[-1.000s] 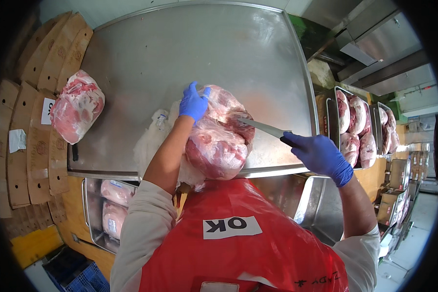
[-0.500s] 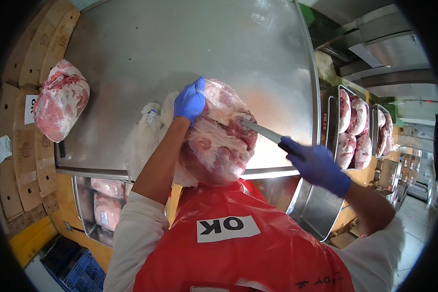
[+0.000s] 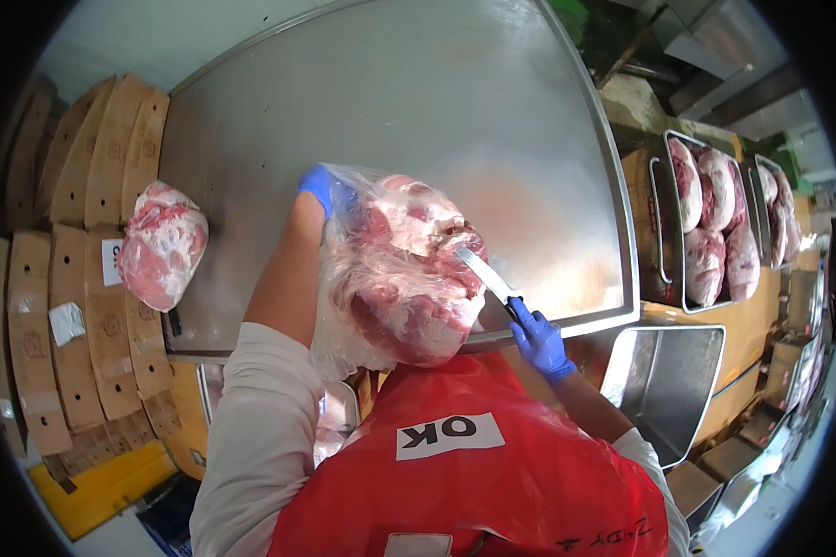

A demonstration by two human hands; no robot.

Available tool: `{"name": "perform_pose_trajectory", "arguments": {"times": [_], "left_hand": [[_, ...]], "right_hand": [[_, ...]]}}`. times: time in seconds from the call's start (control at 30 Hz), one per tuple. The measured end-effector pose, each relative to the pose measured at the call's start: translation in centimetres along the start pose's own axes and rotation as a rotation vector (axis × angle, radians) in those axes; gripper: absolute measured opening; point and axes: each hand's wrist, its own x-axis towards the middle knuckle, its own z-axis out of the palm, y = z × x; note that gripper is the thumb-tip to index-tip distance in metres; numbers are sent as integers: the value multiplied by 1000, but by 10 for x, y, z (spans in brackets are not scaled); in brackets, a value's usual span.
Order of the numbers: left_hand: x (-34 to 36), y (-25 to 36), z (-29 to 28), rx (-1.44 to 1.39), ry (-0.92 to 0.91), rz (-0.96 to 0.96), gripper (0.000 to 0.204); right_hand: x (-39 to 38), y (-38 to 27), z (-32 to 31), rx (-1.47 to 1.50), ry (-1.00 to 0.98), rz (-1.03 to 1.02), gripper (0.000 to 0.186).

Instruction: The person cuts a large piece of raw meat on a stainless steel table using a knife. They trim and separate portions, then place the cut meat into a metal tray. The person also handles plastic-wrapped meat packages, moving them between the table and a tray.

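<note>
A large piece of raw meat lies at the near edge of the metal table, partly wrapped in a clear plastic bag. My left hand, in a blue glove, is closed on the bag at the meat's upper left, drawing the film taut; its fingertips are partly hidden behind the plastic. In my blue-gloved right hand is a knife with a black handle. The blade points up and left, its tip against the right side of the meat, where the surface is bare.
Another piece of meat rests at the table's left edge, beside upright cardboard boxes. The metal table stretches away ahead. To the right stand a metal tray of meat pieces and a deep metal tub.
My left hand has moved from the top of the meat toward its left side, stretching the bag outward. The knife remains at the meat's right side. The whole view has shifted.
</note>
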Motion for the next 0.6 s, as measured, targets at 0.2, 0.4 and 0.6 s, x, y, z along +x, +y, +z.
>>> {"name": "perform_pose_trajectory", "arguments": {"times": [0.2,0.4,0.6], "left_hand": [[27,-8,-40,-556,142,-229,34],[-81,-110,-37,-1051,438,-557,37],[-204,-130,11,-1150,696,-608,37]], "right_hand": [[-5,10,7,116,32,-15,56],[-9,12,24,355,45,24,55],[-13,11,39,473,69,29,56]]}}
